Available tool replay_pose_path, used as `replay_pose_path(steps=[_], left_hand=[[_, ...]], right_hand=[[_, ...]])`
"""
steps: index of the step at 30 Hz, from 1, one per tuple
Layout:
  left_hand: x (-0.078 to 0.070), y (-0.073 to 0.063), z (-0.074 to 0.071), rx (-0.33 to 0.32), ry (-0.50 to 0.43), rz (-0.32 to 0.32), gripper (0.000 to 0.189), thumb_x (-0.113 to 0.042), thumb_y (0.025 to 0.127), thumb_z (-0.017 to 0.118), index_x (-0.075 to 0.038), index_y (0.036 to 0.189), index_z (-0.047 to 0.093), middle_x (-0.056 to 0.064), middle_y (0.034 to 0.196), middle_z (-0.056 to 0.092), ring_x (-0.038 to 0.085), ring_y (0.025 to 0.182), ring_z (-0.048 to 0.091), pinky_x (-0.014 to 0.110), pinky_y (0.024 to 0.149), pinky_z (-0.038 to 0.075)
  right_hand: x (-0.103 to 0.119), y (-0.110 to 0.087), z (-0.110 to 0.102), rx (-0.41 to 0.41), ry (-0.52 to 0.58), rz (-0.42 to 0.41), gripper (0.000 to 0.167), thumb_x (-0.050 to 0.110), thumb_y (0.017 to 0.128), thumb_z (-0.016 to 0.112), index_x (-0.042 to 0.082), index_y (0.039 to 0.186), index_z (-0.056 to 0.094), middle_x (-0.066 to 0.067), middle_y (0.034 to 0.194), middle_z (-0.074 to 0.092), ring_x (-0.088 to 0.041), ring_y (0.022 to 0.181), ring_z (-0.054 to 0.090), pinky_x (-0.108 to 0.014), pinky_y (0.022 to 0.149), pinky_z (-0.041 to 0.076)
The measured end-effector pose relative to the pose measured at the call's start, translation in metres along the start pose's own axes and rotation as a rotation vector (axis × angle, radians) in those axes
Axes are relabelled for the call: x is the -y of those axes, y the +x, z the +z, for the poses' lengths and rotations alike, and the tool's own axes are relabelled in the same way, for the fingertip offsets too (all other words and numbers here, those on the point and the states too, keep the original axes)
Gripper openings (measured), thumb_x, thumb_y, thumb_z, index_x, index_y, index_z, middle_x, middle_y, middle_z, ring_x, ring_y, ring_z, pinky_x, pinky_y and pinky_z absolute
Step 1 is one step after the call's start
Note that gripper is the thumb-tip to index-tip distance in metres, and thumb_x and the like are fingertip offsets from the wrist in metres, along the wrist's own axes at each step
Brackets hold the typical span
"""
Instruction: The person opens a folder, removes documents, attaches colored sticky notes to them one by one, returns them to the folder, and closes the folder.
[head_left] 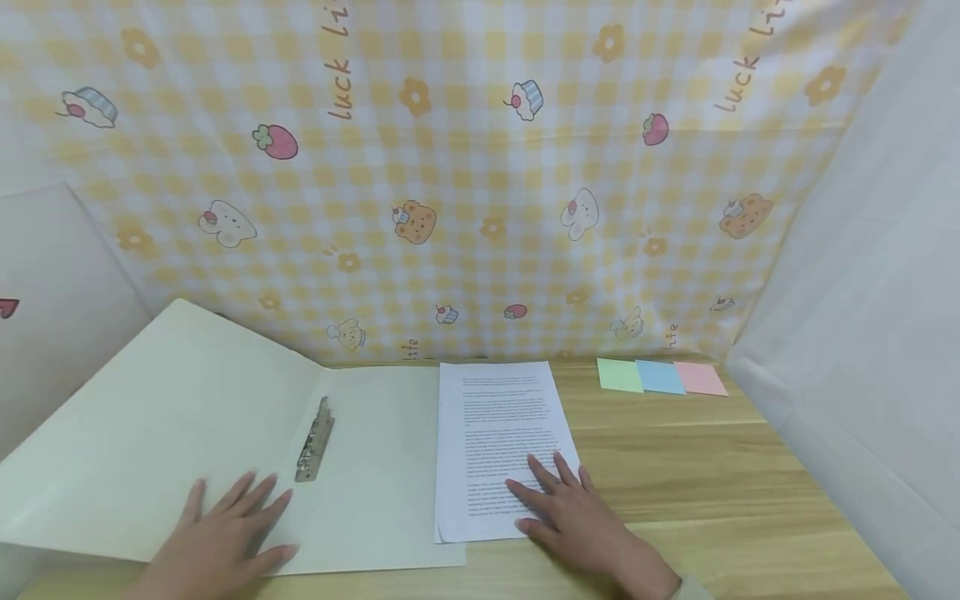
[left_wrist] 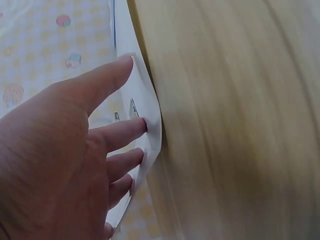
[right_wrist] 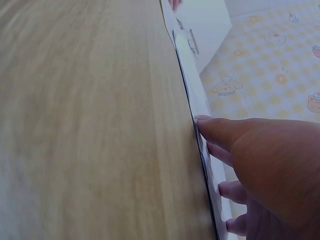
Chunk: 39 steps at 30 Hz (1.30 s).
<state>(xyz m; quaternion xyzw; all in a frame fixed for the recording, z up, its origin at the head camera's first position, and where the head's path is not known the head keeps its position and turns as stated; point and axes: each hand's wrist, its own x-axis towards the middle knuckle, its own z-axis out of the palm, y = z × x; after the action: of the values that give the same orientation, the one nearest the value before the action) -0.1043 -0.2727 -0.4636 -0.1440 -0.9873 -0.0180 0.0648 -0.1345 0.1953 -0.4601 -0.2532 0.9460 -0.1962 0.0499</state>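
A white binder folder [head_left: 382,500] lies opened out on the table, its left cover [head_left: 172,400] tilted up at the far left. Near the fold sits a metal clip [head_left: 314,442]. My left hand [head_left: 217,537] rests with spread fingers on the folder close to that fold; the left wrist view shows its fingertips [left_wrist: 137,125] touching the white surface. A stack of printed paper [head_left: 498,442] overlaps the folder's right side. Across its lower right part lies my right hand [head_left: 577,521], fingers spread, and the right wrist view shows the thumb at the paper's edge.
Three sticky note pads, green [head_left: 620,375], blue [head_left: 660,377] and pink [head_left: 701,378], lie in a row at the back right of the wooden table [head_left: 675,467]. A yellow checked curtain [head_left: 465,167] hangs behind, and white cloth [head_left: 870,333] stands at the right side.
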Motion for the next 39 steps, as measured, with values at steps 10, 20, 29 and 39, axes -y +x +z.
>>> replay_pose_path(steps=[10, 20, 29, 39], left_hand=[[0.029, -0.007, -0.003, 0.014, 0.001, -0.026, 0.076, -0.066, 0.079, 0.071, -0.011, 0.131, 0.068, 0.022, 0.144, 0.058, 0.050, 0.134, 0.048, 0.066, 0.113, -0.029], [0.050, -0.014, -0.002, -0.001, 0.011, -0.037, 0.076, -0.063, 0.082, 0.071, -0.008, 0.133, 0.066, 0.025, 0.146, 0.055, 0.034, 0.158, -0.006, 0.062, 0.113, -0.032], [0.057, -0.010, -0.007, 0.036, 0.013, -0.059, 0.077, -0.064, 0.082, 0.070, -0.005, 0.131, 0.067, 0.028, 0.145, 0.055, 0.055, 0.138, 0.040, 0.065, 0.109, -0.034], [0.048, -0.006, -0.009, 0.026, 0.014, -0.078, 0.078, -0.065, 0.081, 0.070, -0.005, 0.132, 0.066, 0.031, 0.142, 0.055, 0.057, 0.135, 0.041, 0.071, 0.107, -0.032]], right_hand=[[0.001, -0.001, -0.001, -0.002, 0.008, -0.006, 0.052, 0.053, 0.101, 0.052, 0.031, 0.148, 0.052, -0.017, 0.162, 0.036, -0.059, 0.148, 0.024, -0.084, 0.108, 0.019], [0.001, -0.001, -0.001, -0.009, 0.005, -0.014, 0.053, 0.054, 0.101, 0.052, 0.030, 0.148, 0.052, -0.018, 0.162, 0.037, -0.060, 0.147, 0.025, -0.084, 0.107, 0.020], [-0.001, 0.001, 0.001, -0.009, -0.007, 0.002, 0.051, 0.051, 0.100, 0.054, 0.032, 0.148, 0.053, -0.016, 0.162, 0.038, -0.058, 0.148, 0.024, -0.083, 0.109, 0.020], [0.001, -0.001, -0.001, -0.016, -0.003, -0.011, 0.052, 0.054, 0.100, 0.052, 0.030, 0.147, 0.054, -0.017, 0.161, 0.039, -0.059, 0.147, 0.026, -0.084, 0.107, 0.020]])
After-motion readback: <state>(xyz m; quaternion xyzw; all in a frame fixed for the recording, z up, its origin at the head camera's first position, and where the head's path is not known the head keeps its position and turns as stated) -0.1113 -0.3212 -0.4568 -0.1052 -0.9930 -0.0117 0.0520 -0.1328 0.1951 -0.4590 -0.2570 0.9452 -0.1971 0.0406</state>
